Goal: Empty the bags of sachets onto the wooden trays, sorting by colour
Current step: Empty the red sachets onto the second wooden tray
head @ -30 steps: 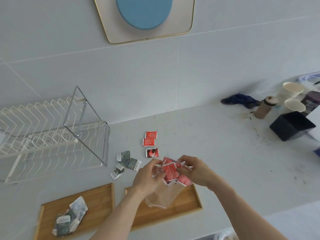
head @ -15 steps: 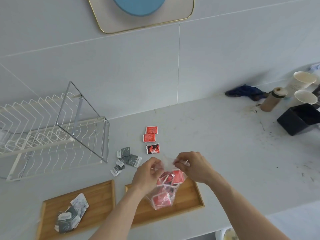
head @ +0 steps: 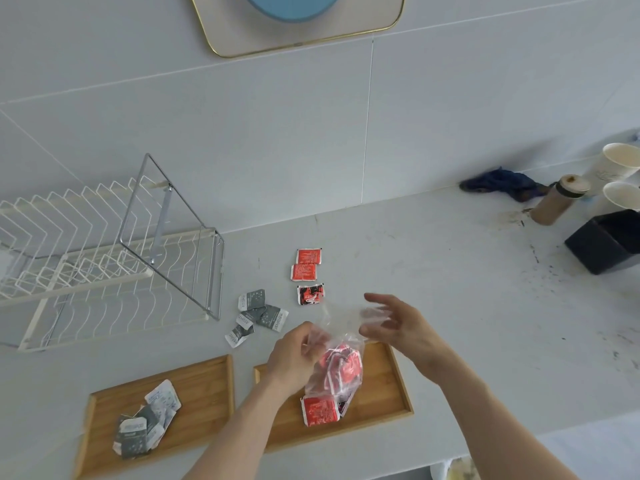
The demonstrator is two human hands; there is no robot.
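On the far left we are leaving the white dish rack (head: 104,265) alone; nearer us, the left wooden tray (head: 207,386) is already carrying the grey sachets (head: 145,420), while a few more grey ones (head: 256,317) are lying loose on the counter (head: 467,306) beyond it. Over the right wooden tray (head: 391,393) our left hand (head: 294,358) is pinching the clear bag (head: 341,368) by its upper edge, fingers curled tight on the plastic, and red sachets (head: 320,410) are sliding out of its lower end onto the wood. Three red sachets (head: 306,275) are waiting on the counter behind. Our right hand (head: 401,327) is hanging just beside the bag with fingers spread, gripping nothing. To do this well, we are judging it best to keep the mouth low over the tray's middle and shake gently, so nothing skips past the rim.
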